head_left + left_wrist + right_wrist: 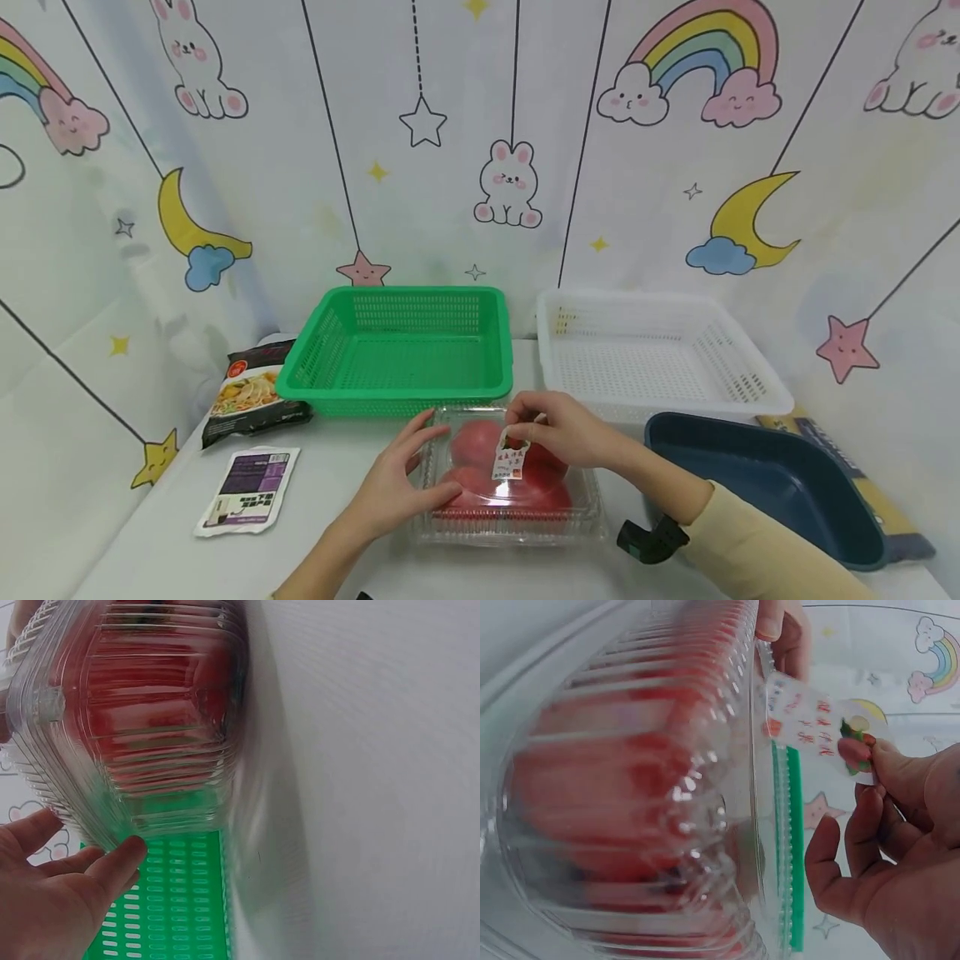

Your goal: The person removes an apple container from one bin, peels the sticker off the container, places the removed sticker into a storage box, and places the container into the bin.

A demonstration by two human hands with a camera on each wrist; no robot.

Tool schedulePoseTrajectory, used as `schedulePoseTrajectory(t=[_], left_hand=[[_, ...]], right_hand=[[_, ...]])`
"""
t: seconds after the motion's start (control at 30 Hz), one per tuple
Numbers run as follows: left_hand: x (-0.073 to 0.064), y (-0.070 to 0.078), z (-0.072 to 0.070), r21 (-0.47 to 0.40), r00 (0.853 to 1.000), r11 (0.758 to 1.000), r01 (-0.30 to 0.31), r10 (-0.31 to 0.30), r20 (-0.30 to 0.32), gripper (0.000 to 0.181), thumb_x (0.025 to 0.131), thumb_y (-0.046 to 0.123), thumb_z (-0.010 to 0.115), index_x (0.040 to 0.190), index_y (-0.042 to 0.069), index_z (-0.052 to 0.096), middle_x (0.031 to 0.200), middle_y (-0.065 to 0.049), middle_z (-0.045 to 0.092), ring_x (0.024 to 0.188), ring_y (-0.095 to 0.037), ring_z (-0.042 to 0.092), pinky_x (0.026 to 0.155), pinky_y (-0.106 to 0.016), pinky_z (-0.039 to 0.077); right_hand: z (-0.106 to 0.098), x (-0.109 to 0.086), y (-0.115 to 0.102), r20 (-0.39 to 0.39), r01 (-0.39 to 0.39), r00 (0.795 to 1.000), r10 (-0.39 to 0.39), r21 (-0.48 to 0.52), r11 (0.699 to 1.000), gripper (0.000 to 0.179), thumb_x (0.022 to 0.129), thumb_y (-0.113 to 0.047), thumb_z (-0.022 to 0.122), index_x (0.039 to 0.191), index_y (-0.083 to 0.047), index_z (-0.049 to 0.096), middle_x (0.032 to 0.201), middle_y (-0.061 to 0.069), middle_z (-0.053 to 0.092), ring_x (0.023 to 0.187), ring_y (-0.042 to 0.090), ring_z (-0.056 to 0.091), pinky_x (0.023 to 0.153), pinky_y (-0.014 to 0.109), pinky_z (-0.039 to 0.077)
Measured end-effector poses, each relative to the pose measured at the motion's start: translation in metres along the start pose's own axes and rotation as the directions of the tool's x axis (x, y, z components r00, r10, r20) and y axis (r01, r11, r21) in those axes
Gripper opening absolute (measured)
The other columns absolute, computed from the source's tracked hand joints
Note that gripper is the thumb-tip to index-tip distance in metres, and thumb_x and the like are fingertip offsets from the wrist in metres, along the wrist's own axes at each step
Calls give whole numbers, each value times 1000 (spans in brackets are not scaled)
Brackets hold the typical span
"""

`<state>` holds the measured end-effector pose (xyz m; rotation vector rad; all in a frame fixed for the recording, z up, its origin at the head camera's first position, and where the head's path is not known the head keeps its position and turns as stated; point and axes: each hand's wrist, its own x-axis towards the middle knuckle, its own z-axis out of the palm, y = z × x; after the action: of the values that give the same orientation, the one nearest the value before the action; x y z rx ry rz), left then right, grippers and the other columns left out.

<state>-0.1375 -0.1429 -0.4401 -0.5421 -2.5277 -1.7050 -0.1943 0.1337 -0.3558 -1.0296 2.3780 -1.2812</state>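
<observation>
A clear plastic clamshell box (pixel 517 533) stands on the white table, its lid down over several large, round red fruits (pixel 476 442) that look like tomatoes. On the lid is a white sticker label (pixel 507 463) with red print and a small picture. My right hand (pixel 566 429) pinches the label's upper end between thumb and forefinger; in the right wrist view that label (pixel 810 726) stands up off the lid. At the box's left side, my left hand (pixel 397 483) spreads its fingers, thumb on the lid's front left part. Its fingertips (pixel 129 847) touch the lid's rim in the left wrist view.
Behind the box stand a green basket (pixel 393 394) and a white basket (pixel 667 400). A dark blue bin (pixel 765 492) is close on the right, over a yellow-and-blue package (pixel 892 508). To the left lie a black noodle bag (pixel 251 392) and a white-and-purple pouch (pixel 251 492).
</observation>
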Motion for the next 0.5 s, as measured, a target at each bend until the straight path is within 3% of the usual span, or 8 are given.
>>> schedulePoseTrajectory(t=[0.2, 0.37, 0.5], left_hand=[[2, 1, -1, -6, 1000, 1000, 0, 0, 5, 72, 79, 28, 88, 141, 8, 58, 162, -12, 30, 145, -40, 30, 107, -56, 41], [1, 1, -2, -22, 1000, 1000, 12, -12, 6, 72, 78, 28, 88, 141, 8, 59, 162, -12, 29, 145, -40, 29, 108, -57, 40], [0, 1, -1, -18, 1000, 1000, 19, -19, 4, 72, 78, 28, 89, 141, 9, 58, 162, -12, 29, 145, -39, 30, 108, -57, 40]], right_hand=[[-24, -5, -10, -100, 11, 995, -7, 41, 999, 4, 101, -3, 60, 99, -6, 63, 91, 4, 66, 87, 26, 65, 82, 40, 59], [-40, -11, -7, -76, -10, 997, 13, 36, 999, 3, 101, -7, 61, 101, -6, 63, 92, 7, 67, 90, 33, 64, 84, 43, 58], [-52, -21, 2, -68, -42, 997, 45, 39, 998, 5, 101, -11, 63, 103, -6, 64, 94, 7, 67, 90, 28, 63, 83, 41, 58]])
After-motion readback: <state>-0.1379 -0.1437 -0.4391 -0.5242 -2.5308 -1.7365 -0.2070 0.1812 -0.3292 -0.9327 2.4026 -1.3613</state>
